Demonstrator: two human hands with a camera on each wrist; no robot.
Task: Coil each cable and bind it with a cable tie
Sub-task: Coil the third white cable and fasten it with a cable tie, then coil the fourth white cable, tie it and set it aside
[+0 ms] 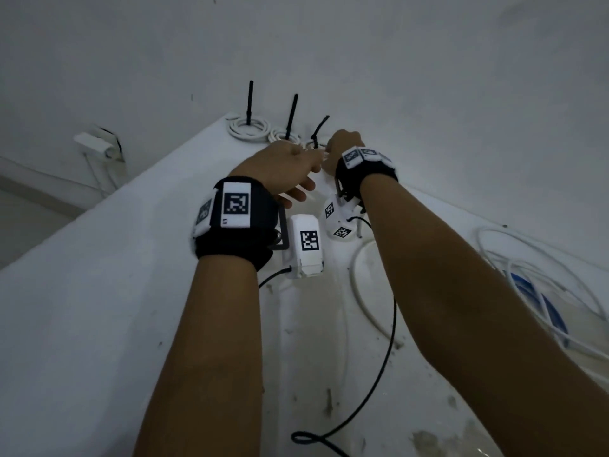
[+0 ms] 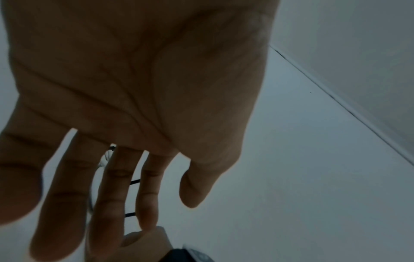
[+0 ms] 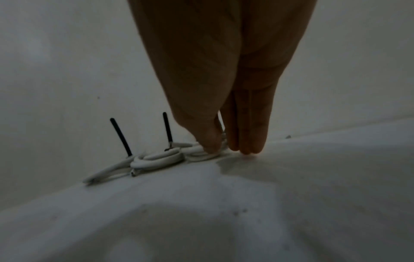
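Three coiled white cables lie in a row at the far end of the white table (image 1: pixel 99 308), each with a black cable tie standing up: the first coil (image 1: pixel 247 128), the second coil (image 1: pixel 285 136) and the third coil (image 1: pixel 313 145). My right hand (image 1: pixel 344 143) reaches down onto the third coil (image 3: pixel 201 154), pinching it between thumb and straight fingers (image 3: pixel 246 138). The tie (image 1: pixel 320 128) on it leans right. My left hand (image 1: pixel 290 169) hovers just left of it, fingers spread and holding nothing (image 2: pixel 134 88). In the right wrist view the other two ties (image 3: pixel 167 127) (image 3: pixel 121 136) stand upright.
Loose white cables (image 1: pixel 534 275) lie tangled over something blue at the table's right side. A white cable loop (image 1: pixel 359 291) and a thin black cable (image 1: pixel 379 374) run under my right forearm. The wall stands right behind the coils. A white box (image 1: pixel 95 145) hangs on the wall at left.
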